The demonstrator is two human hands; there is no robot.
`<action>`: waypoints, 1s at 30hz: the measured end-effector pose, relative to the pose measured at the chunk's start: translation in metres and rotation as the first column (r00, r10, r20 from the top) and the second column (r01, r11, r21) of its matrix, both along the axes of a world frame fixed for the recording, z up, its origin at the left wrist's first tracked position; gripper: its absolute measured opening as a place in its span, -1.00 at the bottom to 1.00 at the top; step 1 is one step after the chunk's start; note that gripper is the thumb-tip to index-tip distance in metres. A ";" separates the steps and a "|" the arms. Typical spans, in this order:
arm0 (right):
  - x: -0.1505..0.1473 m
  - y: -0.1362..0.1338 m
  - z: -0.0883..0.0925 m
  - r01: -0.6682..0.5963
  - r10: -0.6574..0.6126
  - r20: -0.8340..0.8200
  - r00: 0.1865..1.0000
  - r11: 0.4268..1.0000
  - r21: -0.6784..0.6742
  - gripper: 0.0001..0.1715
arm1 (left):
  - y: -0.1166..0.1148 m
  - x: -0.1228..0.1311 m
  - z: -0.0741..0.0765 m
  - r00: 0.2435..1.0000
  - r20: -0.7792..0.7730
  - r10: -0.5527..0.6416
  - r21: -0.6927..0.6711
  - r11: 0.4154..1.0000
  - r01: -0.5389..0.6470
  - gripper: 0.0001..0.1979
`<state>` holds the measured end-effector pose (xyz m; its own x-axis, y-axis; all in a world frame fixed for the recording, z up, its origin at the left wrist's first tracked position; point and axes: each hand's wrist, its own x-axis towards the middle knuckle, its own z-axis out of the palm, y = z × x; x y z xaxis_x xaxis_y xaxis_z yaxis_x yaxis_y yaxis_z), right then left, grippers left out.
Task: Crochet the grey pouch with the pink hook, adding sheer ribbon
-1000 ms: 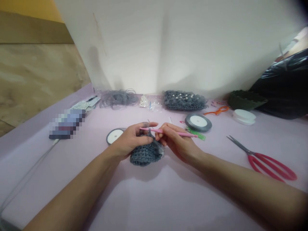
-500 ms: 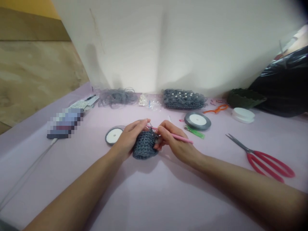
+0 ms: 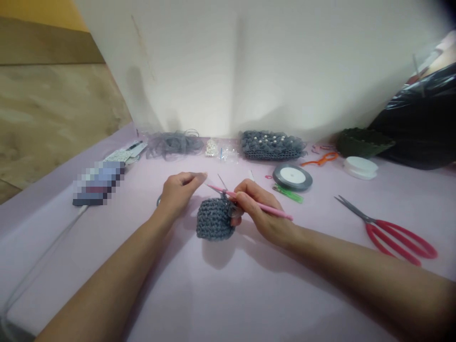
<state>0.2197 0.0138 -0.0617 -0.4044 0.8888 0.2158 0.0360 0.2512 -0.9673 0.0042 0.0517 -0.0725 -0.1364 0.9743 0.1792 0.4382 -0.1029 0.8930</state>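
My right hand (image 3: 258, 206) is shut around a pink crochet hook (image 3: 258, 203), whose tip enters the top of a grey crocheted piece (image 3: 214, 219). That chunky piece sits on the lilac table surface (image 3: 199, 299) between my hands. My left hand (image 3: 180, 189) hovers just left of the piece, apart from it, holding nothing, with its fingers loosely extended. A thin metal needle (image 3: 221, 182) sticks up from the piece's top edge.
Behind the hands lie a grey ribbon spool (image 3: 292, 177), a beaded grey crocheted piece (image 3: 269, 146), and tangled grey ribbon (image 3: 174, 145). Red-handled scissors (image 3: 392, 242) lie at right. A black plastic bag (image 3: 420, 118) stands back right. A second spool (image 3: 158, 202) is mostly hidden behind my left wrist.
My left hand has let go of the grey crocheted piece and moved left, away from it. The piece now stands free on the table, and the hook stays in my right hand.
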 end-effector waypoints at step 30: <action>0.005 0.005 -0.009 0.060 -0.072 0.096 0.993 0.991 0.121 -0.73 | -0.028 0.022 0.031 0.794 0.544 -0.273 -0.245 0.853 0.461 -0.56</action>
